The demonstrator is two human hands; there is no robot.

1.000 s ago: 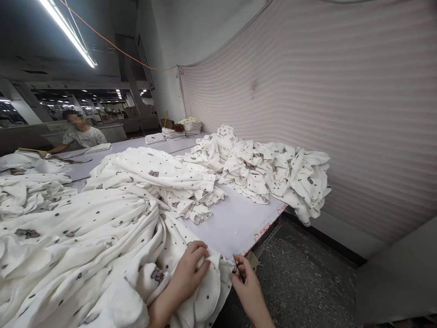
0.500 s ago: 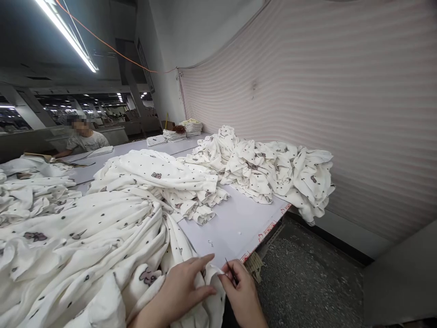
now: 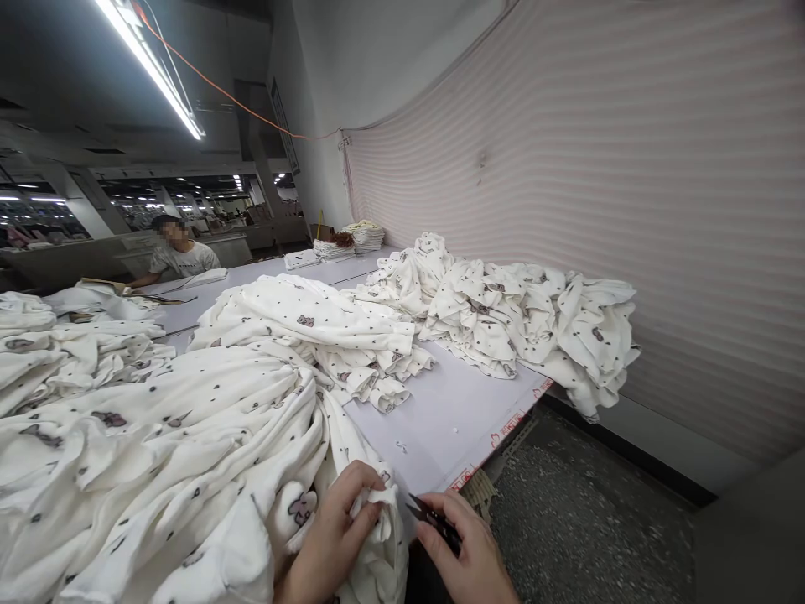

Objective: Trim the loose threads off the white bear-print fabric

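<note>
Since half a second ago, the left hand (image 3: 340,528) has gone from lying spread over the printed white cloth (image 3: 220,453) to pinching a fold of it between thumb and fingers, and the right hand (image 3: 465,549) has let go of the cloth's edge. The right hand's fingers now close around small dark snips (image 3: 437,522), tip pointing at the fold; whether it touches, I cannot tell. The cloth heaps over the near left part of the surface (image 3: 433,411), reaching the near right corner. Just beyond the hands lie tiny white scraps (image 3: 401,445). A second heap (image 3: 295,310) sits mid-surface; another (image 3: 503,310) overhangs the right edge. Folded stacks (image 3: 366,238) stand towards the far edge, and a co-worker (image 3: 189,260) is beyond the far left.
</note>
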